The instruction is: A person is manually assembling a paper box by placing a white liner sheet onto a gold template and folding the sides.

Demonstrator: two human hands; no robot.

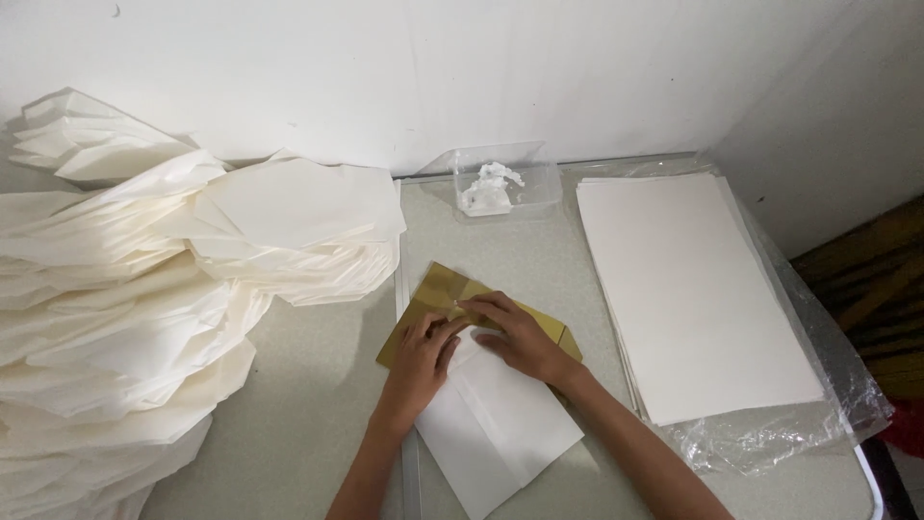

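A gold sheet lies on the grey-green table, partly covered by a folded white paper that reaches toward me. My left hand presses flat on the place where the white paper meets the gold sheet. My right hand lies next to it, fingers spread and pressing down on the same fold. Both hands touch the paper; neither lifts it.
Large heaps of folded white paper pieces fill the left side. A flat stack of white sheets rests on clear plastic wrap at the right. A small clear plastic box with white paste stands by the wall.
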